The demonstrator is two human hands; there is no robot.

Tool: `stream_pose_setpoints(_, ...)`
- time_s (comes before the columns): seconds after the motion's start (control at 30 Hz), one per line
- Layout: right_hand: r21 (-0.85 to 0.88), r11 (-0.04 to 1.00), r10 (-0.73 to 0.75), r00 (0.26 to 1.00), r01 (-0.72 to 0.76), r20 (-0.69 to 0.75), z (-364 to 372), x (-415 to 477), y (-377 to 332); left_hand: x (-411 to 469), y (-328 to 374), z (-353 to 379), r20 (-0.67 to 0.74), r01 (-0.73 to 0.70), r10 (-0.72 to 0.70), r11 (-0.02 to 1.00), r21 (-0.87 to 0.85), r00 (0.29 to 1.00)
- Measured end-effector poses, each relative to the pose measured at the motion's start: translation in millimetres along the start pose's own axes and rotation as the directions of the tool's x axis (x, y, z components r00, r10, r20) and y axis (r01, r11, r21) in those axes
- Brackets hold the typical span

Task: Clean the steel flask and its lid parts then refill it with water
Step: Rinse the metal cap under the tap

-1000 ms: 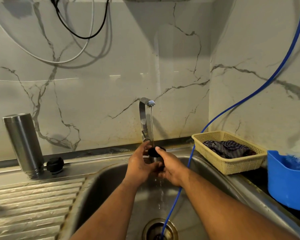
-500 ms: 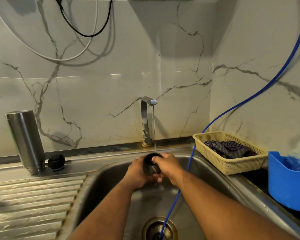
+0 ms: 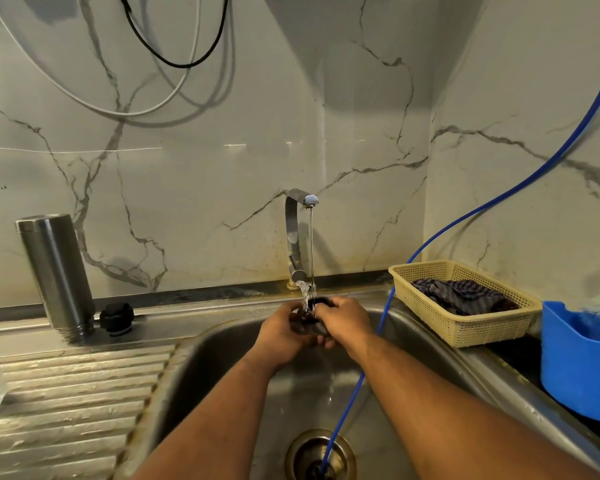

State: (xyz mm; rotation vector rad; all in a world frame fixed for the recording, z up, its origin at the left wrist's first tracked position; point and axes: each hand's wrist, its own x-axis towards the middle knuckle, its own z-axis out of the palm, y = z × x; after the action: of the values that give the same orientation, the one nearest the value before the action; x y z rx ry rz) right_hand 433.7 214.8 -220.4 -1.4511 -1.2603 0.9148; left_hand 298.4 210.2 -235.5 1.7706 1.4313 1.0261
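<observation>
Head view: both hands, left (image 3: 280, 332) and right (image 3: 344, 320), grip a dark lid part (image 3: 317, 315) over the sink (image 3: 430, 355). They have dropped from just under the tap (image 3: 297, 233) to the basin's back edge, and the stream now splashes on the part, so rinsing is likely under way. The flask (image 3: 57, 273) stands inverted on the desk, left, with a black cap (image 3: 116, 318) just beside it; refilling seems some way off.

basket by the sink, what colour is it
Pale yellow, a plastic mesh basket, holding a dark striped cloth. The head view shows it.
</observation>
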Motion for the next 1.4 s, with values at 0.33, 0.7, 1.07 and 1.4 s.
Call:
stream_pose_setpoints(0.33,-0.351,0.876,-0.298,0.944,0.33,0.143,-16,0,-2,6,5,5,0.068,0.092,-0.076,0.955,-0.282,0.995)
stream_pose_setpoints(0.7,-0.461,0.656,-0.56,0.795,0.598,0.233,-20,1,0,1,10,2,0.071,0.133,-0.118,0.953,-0.273,0.99)
stream_pose_setpoints(1.07,-0.462,0.755,-0.324,0.877,0.465,0.353,-23,-2,4,-40,15,-3,0.003,0.041,-0.044,0.943,0.329,0.999)
stream_pose_setpoints(1.4,-0.371,0.817,-0.349,0.89,0.442,0.292,-19,-45,-27,-86,36,-43,-0.07,-0.087,0.135,0.878,0.471,0.988)
